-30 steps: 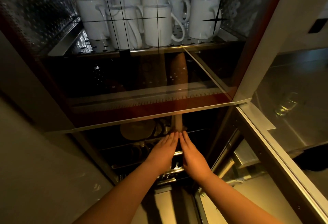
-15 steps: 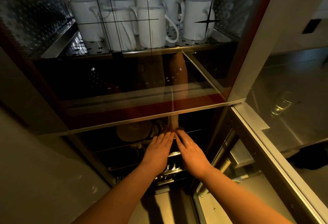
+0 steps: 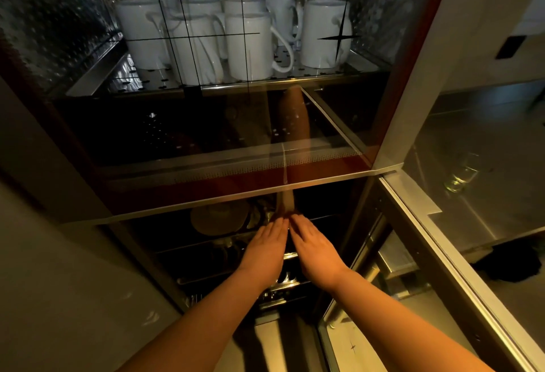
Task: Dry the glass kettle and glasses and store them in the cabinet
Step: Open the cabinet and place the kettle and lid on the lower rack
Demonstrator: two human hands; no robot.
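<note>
Both hands reach into lower cabinet rack
Left hand (image 3: 265, 249) and right hand (image 3: 317, 249) flat, fingers extended, grasping nothing; mugs (image 3: 236, 38) above; best settle items gently

Dim warm light; grey wall (image 3: 53, 283) left; steel counter (image 3: 486, 189) right.

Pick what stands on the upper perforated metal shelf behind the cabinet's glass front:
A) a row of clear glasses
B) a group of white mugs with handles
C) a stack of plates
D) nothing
B: white mugs with looped handles stand clustered on the perforated metal shelf, while both hands, the left hand and the right hand, reach into the darker compartment below it.
</note>
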